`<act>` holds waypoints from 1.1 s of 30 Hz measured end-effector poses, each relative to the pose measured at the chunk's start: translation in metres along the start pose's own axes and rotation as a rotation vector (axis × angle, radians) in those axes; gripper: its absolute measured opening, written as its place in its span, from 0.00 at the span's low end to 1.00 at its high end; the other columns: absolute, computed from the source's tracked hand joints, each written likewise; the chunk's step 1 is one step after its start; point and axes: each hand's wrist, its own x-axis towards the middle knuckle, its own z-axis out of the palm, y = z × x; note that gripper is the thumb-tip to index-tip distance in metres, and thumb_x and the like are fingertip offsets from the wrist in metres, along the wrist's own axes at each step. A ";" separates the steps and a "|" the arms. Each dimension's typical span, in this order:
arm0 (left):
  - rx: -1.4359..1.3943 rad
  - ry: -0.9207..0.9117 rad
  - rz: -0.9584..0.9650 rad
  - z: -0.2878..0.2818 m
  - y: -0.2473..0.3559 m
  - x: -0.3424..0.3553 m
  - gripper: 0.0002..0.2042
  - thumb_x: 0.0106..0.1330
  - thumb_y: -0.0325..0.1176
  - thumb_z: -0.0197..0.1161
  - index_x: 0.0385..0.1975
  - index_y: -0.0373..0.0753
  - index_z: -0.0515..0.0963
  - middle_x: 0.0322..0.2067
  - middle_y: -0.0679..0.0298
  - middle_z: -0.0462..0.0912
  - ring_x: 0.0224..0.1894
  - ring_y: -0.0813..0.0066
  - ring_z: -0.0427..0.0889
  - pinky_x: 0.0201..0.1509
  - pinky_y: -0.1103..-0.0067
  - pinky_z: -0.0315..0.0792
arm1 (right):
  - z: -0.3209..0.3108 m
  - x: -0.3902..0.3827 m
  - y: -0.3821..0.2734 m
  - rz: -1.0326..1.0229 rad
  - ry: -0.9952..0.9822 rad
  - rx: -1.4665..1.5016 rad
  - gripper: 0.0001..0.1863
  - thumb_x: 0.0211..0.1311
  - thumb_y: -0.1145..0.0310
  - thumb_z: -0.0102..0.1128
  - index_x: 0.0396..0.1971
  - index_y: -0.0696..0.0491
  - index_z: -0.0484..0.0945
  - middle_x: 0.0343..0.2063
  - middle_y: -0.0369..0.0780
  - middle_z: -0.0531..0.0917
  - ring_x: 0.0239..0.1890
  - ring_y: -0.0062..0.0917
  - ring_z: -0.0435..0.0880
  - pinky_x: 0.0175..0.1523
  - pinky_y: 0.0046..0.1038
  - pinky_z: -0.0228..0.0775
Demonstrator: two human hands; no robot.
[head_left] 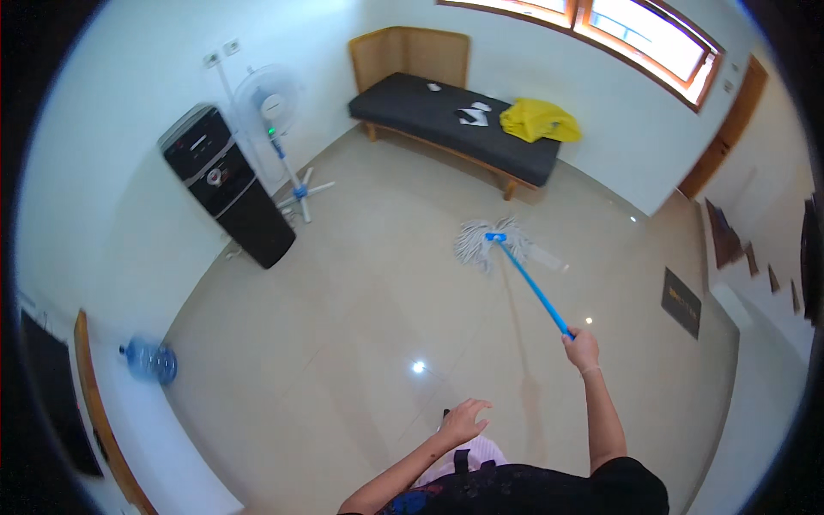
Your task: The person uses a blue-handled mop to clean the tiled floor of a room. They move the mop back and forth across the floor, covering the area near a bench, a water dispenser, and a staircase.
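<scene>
A string mop [536, 293] with a blue handle reaches out ahead of me, its grey-white strands spread on the tiled floor [360, 292] in front of the daybed. My right hand [582, 348] is wrapped round the end of the handle, with that arm stretched forward. Close to my body, my left hand [464, 421] hangs free with its fingers apart and bent a little, holding nothing. Beneath it, a small dark thing and part of my striped pinkish clothing show.
A daybed [446, 116] with a dark cushion bears a yellow cloth [539, 120] and small papers. At left stand a black water dispenser [230, 184], a white fan [273, 107] and a blue water bottle [152, 360]. A dark doormat [681, 303] lies at right, near stairs [755, 257].
</scene>
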 end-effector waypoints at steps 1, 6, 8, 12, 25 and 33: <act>-0.007 -0.001 -0.048 -0.003 -0.003 0.000 0.17 0.55 0.37 0.58 0.45 0.43 0.72 0.44 0.59 0.74 0.48 0.61 0.72 0.52 0.69 0.67 | 0.022 0.033 0.008 0.004 0.005 0.040 0.17 0.50 0.66 0.57 0.42 0.53 0.78 0.17 0.43 0.78 0.16 0.30 0.77 0.24 0.32 0.70; 0.031 0.162 -0.145 -0.011 -0.035 -0.016 0.16 0.53 0.37 0.58 0.43 0.44 0.72 0.39 0.59 0.75 0.43 0.59 0.74 0.48 0.68 0.69 | 0.134 0.109 -0.017 0.544 -0.304 0.973 0.27 0.51 0.73 0.55 0.55 0.48 0.65 0.10 0.32 0.64 0.09 0.19 0.64 0.11 0.24 0.55; 0.027 0.212 -0.186 -0.021 -0.043 -0.029 0.16 0.53 0.37 0.58 0.42 0.44 0.73 0.38 0.59 0.76 0.42 0.60 0.75 0.47 0.68 0.69 | 0.170 0.097 -0.057 0.520 -0.298 1.014 0.30 0.50 0.75 0.55 0.57 0.48 0.61 0.10 0.31 0.63 0.09 0.17 0.63 0.10 0.22 0.52; 0.011 0.212 -0.201 -0.027 -0.051 -0.057 0.15 0.54 0.36 0.58 0.41 0.44 0.73 0.38 0.59 0.76 0.42 0.61 0.75 0.47 0.68 0.69 | 0.198 0.023 -0.115 0.361 -0.330 0.874 0.33 0.49 0.77 0.55 0.59 0.49 0.58 0.10 0.32 0.65 0.09 0.17 0.63 0.10 0.22 0.52; 0.004 0.092 0.128 -0.021 -0.031 -0.128 0.16 0.52 0.36 0.59 0.41 0.42 0.72 0.40 0.57 0.75 0.44 0.61 0.75 0.48 0.68 0.69 | -0.044 -0.326 -0.030 -0.022 -0.795 0.129 0.32 0.44 0.72 0.65 0.54 0.50 0.69 0.18 0.31 0.71 0.14 0.13 0.66 0.18 0.18 0.59; -0.037 0.083 0.070 -0.045 -0.051 -0.209 0.14 0.52 0.34 0.58 0.40 0.42 0.73 0.40 0.57 0.75 0.45 0.59 0.74 0.49 0.68 0.68 | -0.002 -0.346 -0.105 -0.031 -0.925 0.168 0.24 0.46 0.69 0.66 0.48 0.51 0.76 0.15 0.29 0.72 0.14 0.12 0.66 0.18 0.17 0.58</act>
